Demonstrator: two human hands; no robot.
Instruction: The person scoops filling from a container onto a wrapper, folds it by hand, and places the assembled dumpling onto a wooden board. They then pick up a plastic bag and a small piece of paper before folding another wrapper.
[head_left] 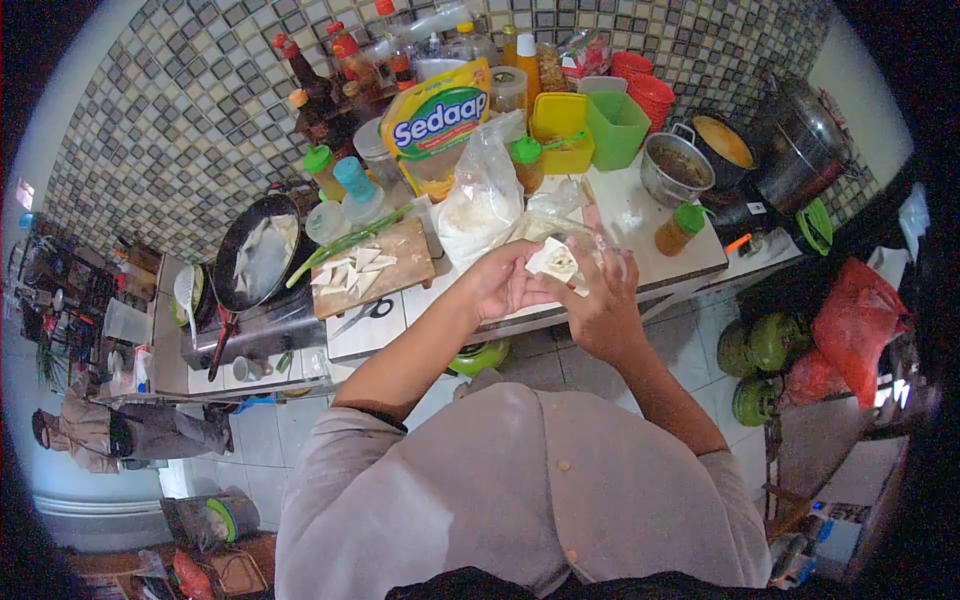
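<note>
Wrapper held between both hands

Left hand (507, 284): palm up, half curled, holding the white wrapper (552, 260), small filling visible at its centre. Right hand (604, 300): fingers bent, gripping the wrapper's right edge. Position: above the counter's (650, 236) front edge, near the flour bag (478, 222). Folded pieces (352, 270) lie on the cutting board (408, 245), left; scissors (377, 309) just beside it.

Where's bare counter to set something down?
Modest patch of white counter bordered by silver pot, green-lidded jar and right hand. Narrower strip in front of the cutting board, between scissors and left forearm. Crowded: bottles along the tiled wall, and around the bag of white powder.
</note>
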